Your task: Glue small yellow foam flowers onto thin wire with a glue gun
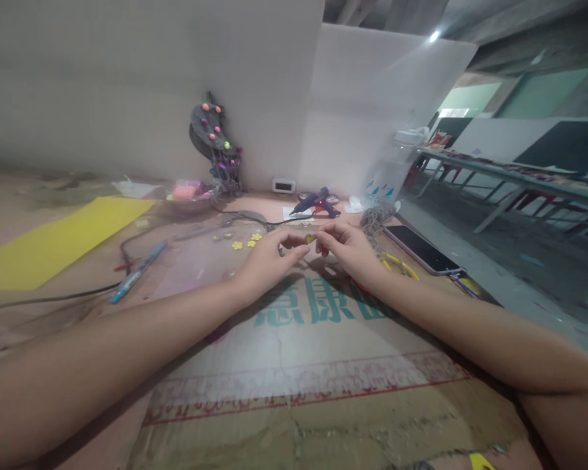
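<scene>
My left hand (269, 256) and my right hand (345, 248) meet above a sheet of cardboard (323, 365) with green printed characters. Both pinch a tiny yellow piece (310, 239) between their fingertips; it looks like one of the small yellow foam flowers. More yellow foam flowers (245, 243) lie on the cardboard just left of my left hand. A blue glue gun (317, 202) rests behind my hands.
A yellow sheet (53, 241) lies at the left, with a blue pen (137, 273) and black cables beside it. A phone (421, 249) and yellow-handled scissors (399, 264) lie right of my hands. A dark decorated ornament (215, 143) stands at the back wall, next to a pink-filled bowl (189, 192).
</scene>
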### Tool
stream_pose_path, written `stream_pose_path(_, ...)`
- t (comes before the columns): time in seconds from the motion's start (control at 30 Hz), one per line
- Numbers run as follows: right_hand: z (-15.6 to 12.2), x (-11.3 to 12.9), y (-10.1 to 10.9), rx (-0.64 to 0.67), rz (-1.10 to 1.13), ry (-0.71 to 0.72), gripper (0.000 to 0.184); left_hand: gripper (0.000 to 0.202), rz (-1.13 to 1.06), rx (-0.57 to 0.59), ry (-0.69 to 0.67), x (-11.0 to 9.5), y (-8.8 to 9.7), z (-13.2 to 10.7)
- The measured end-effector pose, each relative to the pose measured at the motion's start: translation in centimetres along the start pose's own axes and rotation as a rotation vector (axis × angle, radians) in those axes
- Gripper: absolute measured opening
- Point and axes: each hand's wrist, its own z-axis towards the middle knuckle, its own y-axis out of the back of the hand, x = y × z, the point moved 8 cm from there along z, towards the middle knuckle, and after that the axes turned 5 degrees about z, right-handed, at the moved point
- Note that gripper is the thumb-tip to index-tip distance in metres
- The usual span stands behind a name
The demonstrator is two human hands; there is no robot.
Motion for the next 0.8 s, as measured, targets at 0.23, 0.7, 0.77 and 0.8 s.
stream_pose_path(0.23, -0.1, 0.0, -0.6, 0.077, -0.023, 0.019, 0.028, 0.016, 0.04, 0.016, 0.009, -0.5, 0.2, 0.0)
stream_pose_path(0.7, 0.2, -0.5, 0.5, -0.036, 0.083, -0.052, 0.029, 0.016, 0.046, 0.074, 0.011, -0.5, -0.5, -0.2)
stream_pose_path(0.77, 0.2, -0.6, 0.7, -0.048, 0.069, -0.055, 0.033, 0.017, 0.069, 0.145, -0.037, -0.9, -1.3, -0.5)
stream_pose_path(0.8, 0.3, -0.6, 0.7, -0.036, 0.037, -0.052, 0.035, 0.016, 0.082, 0.179, -0.074, -1.2, -1.6, -0.6)
